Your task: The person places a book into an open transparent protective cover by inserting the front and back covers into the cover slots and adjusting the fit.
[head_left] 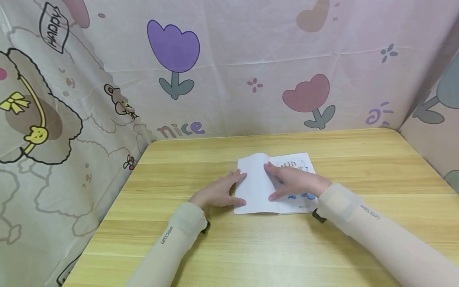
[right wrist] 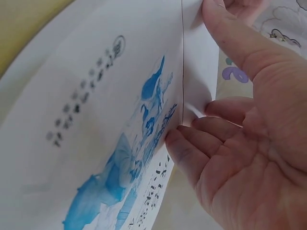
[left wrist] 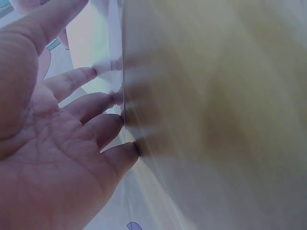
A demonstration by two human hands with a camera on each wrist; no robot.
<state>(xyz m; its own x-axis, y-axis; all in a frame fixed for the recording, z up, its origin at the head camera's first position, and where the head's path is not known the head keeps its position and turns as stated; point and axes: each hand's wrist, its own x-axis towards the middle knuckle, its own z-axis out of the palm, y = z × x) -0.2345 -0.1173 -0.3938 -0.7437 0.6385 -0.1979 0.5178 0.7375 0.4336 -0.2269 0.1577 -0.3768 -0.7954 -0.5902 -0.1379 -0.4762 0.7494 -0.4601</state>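
An open book (head_left: 256,187) lies on the wooden table in the head view. Its left side is plain white and bulges slightly near the fold. The right page (head_left: 299,206) carries dark characters and blue pictures, also visible as the printed page (right wrist: 108,167) in the right wrist view. My left hand (head_left: 219,192) rests at the book's left edge, fingers and thumb spread over the white side. Across the printed page reaches my right hand (head_left: 299,181), fingertips touching near the fold and covering part of the print. Fingertips of the left hand (left wrist: 62,129) meet the table in the left wrist view.
The light wooden table (head_left: 161,167) extends around the book on every side. A patterned cloth (head_left: 229,91) with flowers hangs behind its back edge and at both sides. Each wrist wears a band with a small dark camera part (head_left: 318,216).
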